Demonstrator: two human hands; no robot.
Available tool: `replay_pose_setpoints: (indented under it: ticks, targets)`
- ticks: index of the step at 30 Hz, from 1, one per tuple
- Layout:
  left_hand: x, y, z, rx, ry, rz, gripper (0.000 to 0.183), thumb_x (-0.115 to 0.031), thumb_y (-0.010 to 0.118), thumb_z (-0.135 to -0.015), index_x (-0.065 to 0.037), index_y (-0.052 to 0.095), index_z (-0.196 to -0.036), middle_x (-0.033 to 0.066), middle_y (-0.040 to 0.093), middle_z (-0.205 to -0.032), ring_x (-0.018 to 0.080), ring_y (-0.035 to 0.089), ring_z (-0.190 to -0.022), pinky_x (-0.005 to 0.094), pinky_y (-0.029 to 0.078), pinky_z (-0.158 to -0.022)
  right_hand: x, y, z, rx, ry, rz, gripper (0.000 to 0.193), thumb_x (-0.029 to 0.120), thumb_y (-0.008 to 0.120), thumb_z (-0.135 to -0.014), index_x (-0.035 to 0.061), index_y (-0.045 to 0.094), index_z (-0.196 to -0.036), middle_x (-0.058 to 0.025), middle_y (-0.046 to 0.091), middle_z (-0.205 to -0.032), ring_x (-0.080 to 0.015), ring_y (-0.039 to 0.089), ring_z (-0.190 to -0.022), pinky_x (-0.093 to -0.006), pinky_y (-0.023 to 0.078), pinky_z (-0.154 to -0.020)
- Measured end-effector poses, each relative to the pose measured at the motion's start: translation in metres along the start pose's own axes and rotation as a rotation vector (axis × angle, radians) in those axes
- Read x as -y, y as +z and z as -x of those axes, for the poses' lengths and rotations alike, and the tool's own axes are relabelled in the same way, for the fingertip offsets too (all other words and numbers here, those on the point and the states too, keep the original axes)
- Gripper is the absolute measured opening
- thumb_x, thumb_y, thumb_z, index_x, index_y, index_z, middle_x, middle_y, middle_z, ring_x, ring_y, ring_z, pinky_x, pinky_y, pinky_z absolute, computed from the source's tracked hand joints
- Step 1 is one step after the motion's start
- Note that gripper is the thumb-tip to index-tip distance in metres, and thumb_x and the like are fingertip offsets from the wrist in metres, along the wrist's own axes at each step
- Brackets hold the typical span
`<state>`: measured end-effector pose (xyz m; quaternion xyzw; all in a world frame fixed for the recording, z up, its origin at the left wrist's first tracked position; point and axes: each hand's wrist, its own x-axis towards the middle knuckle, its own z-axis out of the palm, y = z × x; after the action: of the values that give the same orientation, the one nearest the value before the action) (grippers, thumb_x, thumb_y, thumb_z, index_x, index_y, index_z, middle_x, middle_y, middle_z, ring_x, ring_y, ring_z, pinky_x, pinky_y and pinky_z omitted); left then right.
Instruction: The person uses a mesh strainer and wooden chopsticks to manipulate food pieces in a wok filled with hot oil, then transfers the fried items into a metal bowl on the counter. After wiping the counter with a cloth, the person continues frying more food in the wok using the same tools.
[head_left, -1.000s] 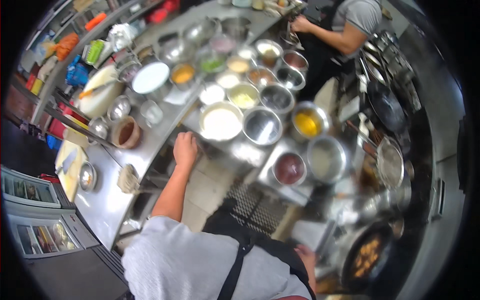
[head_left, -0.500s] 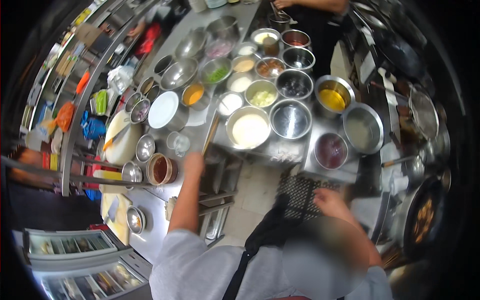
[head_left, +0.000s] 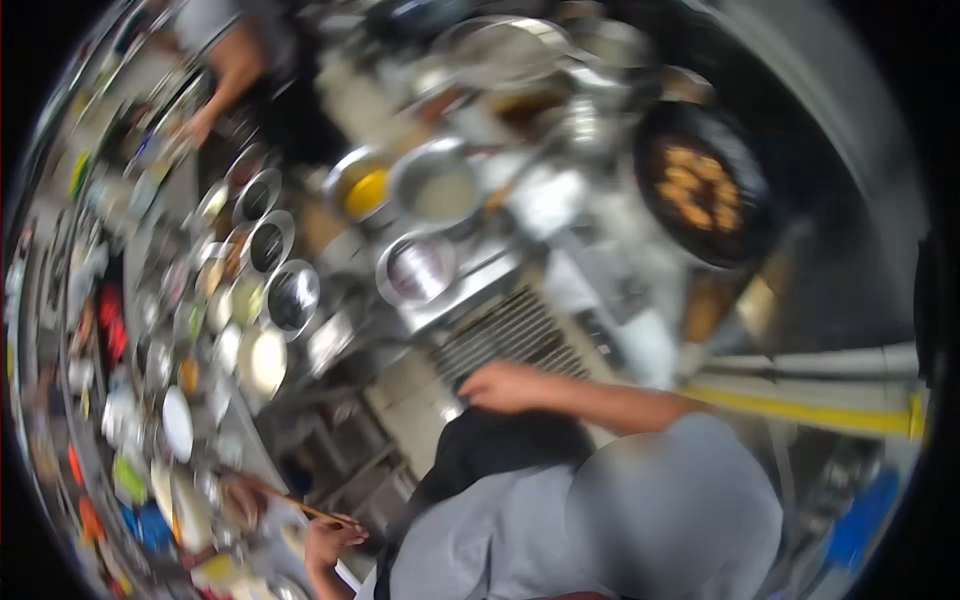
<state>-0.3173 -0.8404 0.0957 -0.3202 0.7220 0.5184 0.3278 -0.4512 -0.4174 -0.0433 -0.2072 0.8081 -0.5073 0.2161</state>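
Near the lower left, my left hand (head_left: 332,543) is closed round the end of a thin wooden stick (head_left: 300,506). The stick points up and left toward the counter; blur hides what its far end is. My right hand (head_left: 507,387) hangs in front of my dark apron, above a dark slotted floor mat (head_left: 520,335). Its fingers are loosely curled together, with nothing visible in them. Closest to this hand on the bench is a steel bowl of dark reddish liquid (head_left: 417,269).
A black wok (head_left: 748,180) with browned pieces (head_left: 697,190) stands at the upper right. Steel pots hold yellow liquid (head_left: 366,190) and cloudy liquid (head_left: 443,195). Several ingredient bowls crowd the left counter. Another person's arm (head_left: 236,70) reaches over the far counter. A yellow bar (head_left: 810,408) runs at right.
The view has swung to the right, bringing the wok into fuller sight. My left hand, with the stick, now appears lower and farther left, and the stick lies flatter in view.
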Motion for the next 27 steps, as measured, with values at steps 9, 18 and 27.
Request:
replay_pose_setpoints:
  ticks: [9, 18, 27]
  targets:
    - [-0.226, 0.286, -0.095, 0.445, 0.739, -0.178, 0.015, -0.005, 0.077, -0.077, 0.000, 0.071, -0.090, 0.0000, 0.065, -0.078, 0.0068, 0.054, -0.069, 0.0220, 0.044, -0.063, 0.050, -0.083, 0.075, -0.504, -0.028, -0.079, 0.056, 0.012, 0.063, -0.085, -0.0020, 0.044, -0.136, -0.0198, 0.065, -0.111, -0.0314, 0.066, -0.098, -0.0395, 0.052, -0.086]
    - [-0.355, 0.397, -0.137, 0.496, 1.329, -0.635, 0.031, -0.021, 0.079, -0.074, 0.001, 0.067, -0.092, 0.0091, 0.063, -0.081, 0.0208, 0.060, -0.077, 0.0356, 0.048, -0.068, 0.018, -0.139, 0.145, -0.971, 0.226, -0.609, 0.028, 0.001, 0.044, -0.095, 0.0007, 0.054, -0.120, -0.0089, 0.066, -0.088, -0.0132, 0.062, -0.070, -0.0271, 0.051, -0.063]
    - [-0.599, 0.295, -0.299, 0.357, 0.713, -0.684, 0.032, -0.028, 0.075, -0.079, 0.000, 0.066, -0.090, 0.0065, 0.065, -0.072, 0.0222, 0.062, -0.058, 0.0312, 0.050, -0.057, 0.000, -0.192, 0.197, -1.626, 0.548, -0.644, 0.017, 0.012, 0.051, -0.097, 0.0002, 0.060, -0.103, 0.0002, 0.049, -0.059, -0.0065, 0.038, -0.043, -0.0224, 0.029, -0.037]
